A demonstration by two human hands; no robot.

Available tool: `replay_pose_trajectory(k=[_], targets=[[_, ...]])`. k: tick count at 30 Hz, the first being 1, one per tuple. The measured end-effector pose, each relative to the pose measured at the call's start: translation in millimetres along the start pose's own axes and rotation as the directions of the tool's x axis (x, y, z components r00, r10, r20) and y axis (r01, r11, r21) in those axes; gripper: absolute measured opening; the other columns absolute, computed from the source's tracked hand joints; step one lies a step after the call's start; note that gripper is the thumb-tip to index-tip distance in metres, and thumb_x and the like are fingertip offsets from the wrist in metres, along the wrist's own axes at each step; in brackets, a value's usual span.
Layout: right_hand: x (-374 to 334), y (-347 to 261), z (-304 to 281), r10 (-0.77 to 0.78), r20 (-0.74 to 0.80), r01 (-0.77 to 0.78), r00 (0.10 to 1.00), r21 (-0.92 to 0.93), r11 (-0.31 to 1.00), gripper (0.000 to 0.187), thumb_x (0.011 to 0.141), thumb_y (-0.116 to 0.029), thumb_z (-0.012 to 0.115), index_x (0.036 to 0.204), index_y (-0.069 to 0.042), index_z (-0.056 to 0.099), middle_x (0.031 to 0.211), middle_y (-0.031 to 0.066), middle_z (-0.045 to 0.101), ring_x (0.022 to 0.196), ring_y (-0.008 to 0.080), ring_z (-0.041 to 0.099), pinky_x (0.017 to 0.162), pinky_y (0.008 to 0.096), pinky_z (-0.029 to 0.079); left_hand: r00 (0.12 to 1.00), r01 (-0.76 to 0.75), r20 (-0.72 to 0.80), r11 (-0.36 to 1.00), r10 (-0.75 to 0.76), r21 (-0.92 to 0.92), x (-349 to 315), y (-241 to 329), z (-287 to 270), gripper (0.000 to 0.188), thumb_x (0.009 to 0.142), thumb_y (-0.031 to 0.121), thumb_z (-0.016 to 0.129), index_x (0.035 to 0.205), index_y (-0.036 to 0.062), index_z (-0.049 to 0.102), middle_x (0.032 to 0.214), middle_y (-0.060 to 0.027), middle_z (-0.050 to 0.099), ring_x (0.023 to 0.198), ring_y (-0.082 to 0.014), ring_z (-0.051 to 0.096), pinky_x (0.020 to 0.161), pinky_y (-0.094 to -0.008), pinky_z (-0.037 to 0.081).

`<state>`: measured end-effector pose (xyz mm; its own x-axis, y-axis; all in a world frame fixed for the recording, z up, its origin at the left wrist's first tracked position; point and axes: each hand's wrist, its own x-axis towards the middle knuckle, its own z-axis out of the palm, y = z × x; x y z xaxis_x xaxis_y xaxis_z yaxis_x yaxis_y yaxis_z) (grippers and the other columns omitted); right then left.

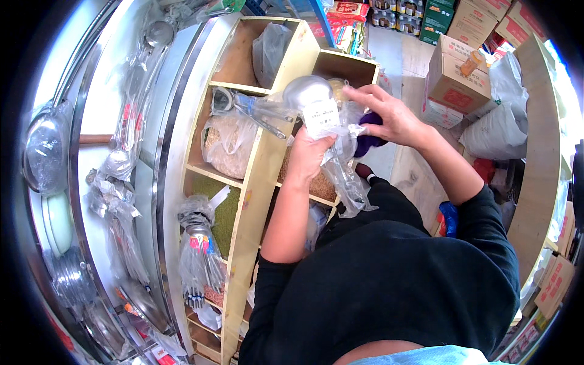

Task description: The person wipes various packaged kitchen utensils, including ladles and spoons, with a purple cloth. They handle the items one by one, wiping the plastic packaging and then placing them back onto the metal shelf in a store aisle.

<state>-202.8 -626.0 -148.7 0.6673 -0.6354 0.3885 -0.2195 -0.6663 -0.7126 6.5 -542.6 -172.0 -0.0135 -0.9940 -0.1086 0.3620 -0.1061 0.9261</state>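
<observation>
My left hand grips a plastic-wrapped metal utensil with a round, shiny bowl. Its handle cannot be made out. A white label with print lies over the utensil beside my left thumb. Clear plastic wrapping hangs from it toward my body. Just to the right is my right hand, fingers apart and slightly blurred, with the thumb close to the wrapping; whether it touches cannot be told. Behind that hand shows a dark purple thing. Another plastic-wrapped bundle of metal utensils rests on the bin edge nearby.
A wooden compartment shelf holds green grains and a bag of pale flakes. Bagged forks lie at its left. Metal-edged shelves with wrapped kitchenware stand far left. Cardboard boxes and white sacks sit right.
</observation>
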Motion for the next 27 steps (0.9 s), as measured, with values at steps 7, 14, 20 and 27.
replay_pose_trajectory(k=[7,14,20,27], targets=[[52.5,0.7,-6.1,0.112,-0.027,-0.100,0.993,0.274,0.957,0.025,0.091,-0.022,0.058,0.086,0.002,0.061,0.075,0.0062,0.061,0.072,0.0114,0.053,0.069,0.0282,0.045,0.991,0.126,0.034,0.988,-0.129,0.087,-2.4,12.9,5.6,0.019,0.092,0.017,0.059,0.106,0.0038,0.059,0.095,-0.0012,0.062,0.082,-0.0082,0.058,0.073,-0.0248,0.048],[95.0,-14.4,-22.1,0.083,0.097,-0.065,0.992,-0.177,0.982,0.035,0.089,-0.034,0.058,0.081,0.000,0.062,0.072,0.0144,0.060,0.065,0.0264,0.053,0.063,0.0361,0.044,0.994,0.105,-0.009,0.990,-0.105,0.089,-3.9,16.9,9.8,0.025,0.095,0.028,0.055,0.099,0.0043,0.062,0.090,0.0007,0.060,0.079,-0.0061,0.055,0.071,-0.0240,0.046],[122.0,12.6,-26.4,-0.010,0.426,-0.090,0.905,0.213,0.973,0.038,0.092,-0.038,0.055,0.081,-0.002,0.058,0.067,0.0036,0.052,0.069,0.0122,0.049,0.065,0.0309,0.042,0.993,0.052,0.092,0.987,-0.067,0.152,-6.6,12.5,-2.3,0.031,0.095,0.030,0.054,0.106,0.0019,0.060,0.094,-0.0013,0.062,0.085,-0.0076,0.056,0.077,-0.0263,0.046],[139.0,26.9,-23.6,-0.056,0.452,-0.073,0.890,0.263,0.962,0.036,0.093,-0.035,0.055,0.077,-0.003,0.056,0.068,-0.0047,0.049,0.067,0.0059,0.043,0.061,0.0271,0.039,0.990,0.096,0.122,0.982,-0.076,-0.165,8.9,40.2,6.6,0.034,0.096,0.030,0.050,0.111,0.0000,0.055,0.096,-0.0092,0.064,0.083,-0.0191,0.065,0.075,-0.0337,0.053]])
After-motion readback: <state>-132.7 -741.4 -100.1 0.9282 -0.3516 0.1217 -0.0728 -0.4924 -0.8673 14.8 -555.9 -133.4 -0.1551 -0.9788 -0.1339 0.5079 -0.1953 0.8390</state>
